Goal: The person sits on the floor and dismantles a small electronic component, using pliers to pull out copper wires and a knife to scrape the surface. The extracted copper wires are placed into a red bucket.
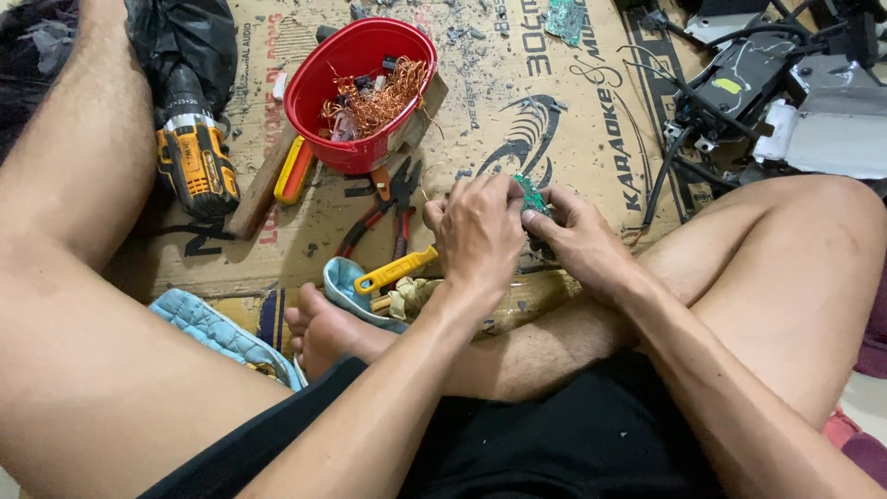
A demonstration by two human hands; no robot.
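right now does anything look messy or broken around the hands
Yes. Grey crumbs and chips are scattered over the cardboard sheet, and dismantled electronics lie gutted with loose black cables. Both hands grip a small green circuit board.

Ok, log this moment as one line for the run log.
left hand: grip on green circuit board | right hand: grip on same board | nearby: red bowl of copper wire, pliers, yellow drill

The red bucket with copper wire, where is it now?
In the head view, the red bucket stands upper left on the cardboard, between the yellow drill and the pliers.
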